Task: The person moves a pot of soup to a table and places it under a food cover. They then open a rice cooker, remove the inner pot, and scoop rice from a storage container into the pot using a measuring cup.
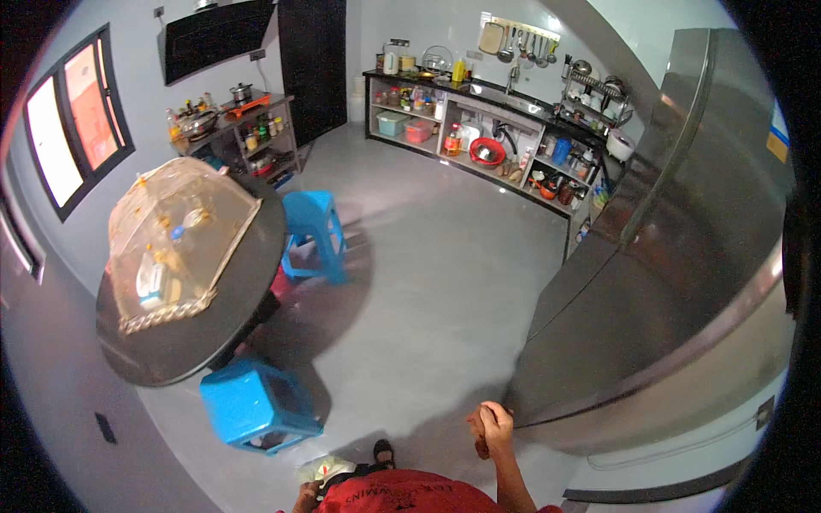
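At the lower edge, my left hand is partly visible beside my red shirt. It is closed on a pale, crinkled plastic bag with a small red mark. My right hand is raised in front of me at the lower right, its fingers wrapped round a reddish-brown, elongated thing whose kind I cannot make out. The nearest large object to that hand is a tall dark metallic refrigerator on the right, its doors closed.
A round dark table at left bears a mesh food cover. Two blue plastic stools, one far and one near, stand beside it. A counter with shelves and a sink runs along the back wall. Grey floor lies between.
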`<state>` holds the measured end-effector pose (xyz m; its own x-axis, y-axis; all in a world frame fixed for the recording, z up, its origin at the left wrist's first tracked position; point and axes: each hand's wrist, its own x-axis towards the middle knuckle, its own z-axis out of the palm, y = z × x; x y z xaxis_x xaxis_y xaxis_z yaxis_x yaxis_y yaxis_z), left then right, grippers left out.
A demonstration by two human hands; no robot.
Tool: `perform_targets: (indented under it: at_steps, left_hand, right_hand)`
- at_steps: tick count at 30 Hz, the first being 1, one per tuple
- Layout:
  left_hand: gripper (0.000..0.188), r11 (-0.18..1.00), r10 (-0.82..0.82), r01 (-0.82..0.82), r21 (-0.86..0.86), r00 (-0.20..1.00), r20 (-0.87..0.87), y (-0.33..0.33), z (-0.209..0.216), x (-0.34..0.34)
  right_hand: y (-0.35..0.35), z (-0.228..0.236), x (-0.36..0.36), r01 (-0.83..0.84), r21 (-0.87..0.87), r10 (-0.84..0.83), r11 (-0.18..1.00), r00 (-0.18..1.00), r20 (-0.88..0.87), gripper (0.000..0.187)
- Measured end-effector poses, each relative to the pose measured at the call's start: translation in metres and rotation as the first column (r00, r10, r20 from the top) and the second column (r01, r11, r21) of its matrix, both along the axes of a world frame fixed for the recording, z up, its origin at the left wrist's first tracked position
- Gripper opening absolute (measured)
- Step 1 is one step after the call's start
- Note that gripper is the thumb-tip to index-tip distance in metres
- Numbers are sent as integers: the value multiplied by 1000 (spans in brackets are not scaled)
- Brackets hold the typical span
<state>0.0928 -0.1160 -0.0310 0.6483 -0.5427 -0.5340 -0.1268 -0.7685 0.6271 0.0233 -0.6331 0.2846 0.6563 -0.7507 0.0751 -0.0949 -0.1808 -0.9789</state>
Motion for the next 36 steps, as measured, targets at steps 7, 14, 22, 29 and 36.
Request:
perform_targets:
  at_steps: [7,14,22,29,36]
  left_hand:
    - [62,797,467,-604,0,615,-636,-155,59,189]
    - [38,781,410,-516,-352,849,-335,-291,96,316]
    - [41,469,820,-855,-219,514,-253,-434,217,475]
    - [35,259,893,-860,-440,386,-229,-538,273,633]
    - [34,38,922,-864,-502,224,-316,-585,317,783]
  right_hand:
    - [-88,-55,1,340,15,-326,940,913,-246,18]
    - [-200,-14,122,408,-367,-525,836,788,-321,19]
    - [-334,25,419,33,-5,-34,999,996,-80,18]
    - [-372,43,589,-205,0,202,979,962,-182,23]
    - [-459,-12,673,-148,-127,93,981,928,-362,17]
